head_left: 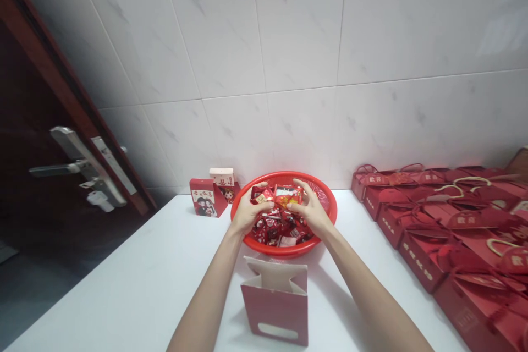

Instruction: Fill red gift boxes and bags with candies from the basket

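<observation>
Both hands are over a red plastic basket [284, 253] heaped with small wrapped candies [273, 226]. My left hand [251, 210] has its fingers curled round red-wrapped candies [263, 194] at the left of the heap. Between the thumb and fingers of my right hand [312, 210] is a candy in a red, white and yellow wrapper [289, 194]. The two hands face each other, thumbs inward. In front of the basket, between my forearms, a dark red paper gift box [275, 308] stands upright with its top open and an oval cutout low on its side.
Two small printed boxes, one red [206, 198] and one cream-topped [224, 180], stand left of the basket. Rows of red gift boxes [424, 256] with cord handles fill the right of the white table [165, 275]. Behind is a tiled wall [297, 132]; a door [61, 93] is at left.
</observation>
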The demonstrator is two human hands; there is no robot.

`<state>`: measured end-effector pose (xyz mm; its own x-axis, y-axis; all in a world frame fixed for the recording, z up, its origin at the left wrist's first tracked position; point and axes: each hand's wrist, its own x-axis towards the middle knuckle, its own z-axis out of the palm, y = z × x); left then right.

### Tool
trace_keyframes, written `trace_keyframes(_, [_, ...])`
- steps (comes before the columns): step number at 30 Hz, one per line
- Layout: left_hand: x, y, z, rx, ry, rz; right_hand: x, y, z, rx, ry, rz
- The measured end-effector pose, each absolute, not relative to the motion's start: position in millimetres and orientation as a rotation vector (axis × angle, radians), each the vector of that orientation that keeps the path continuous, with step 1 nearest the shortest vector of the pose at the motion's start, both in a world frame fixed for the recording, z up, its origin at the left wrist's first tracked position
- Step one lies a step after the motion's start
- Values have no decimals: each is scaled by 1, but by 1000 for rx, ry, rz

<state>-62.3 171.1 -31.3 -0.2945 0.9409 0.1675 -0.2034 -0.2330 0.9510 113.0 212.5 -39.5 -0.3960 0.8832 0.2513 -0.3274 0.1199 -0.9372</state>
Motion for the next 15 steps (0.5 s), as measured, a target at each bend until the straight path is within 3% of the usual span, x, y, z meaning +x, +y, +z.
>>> trace_keyframes(8, [-60,168,-28,1002,1099,1718,117,213,-33,-613,-1129,1743])
trace_keyframes(15, [-61,168,-27,958,1115,1552,116,221,-43,-807,-1049,1548])
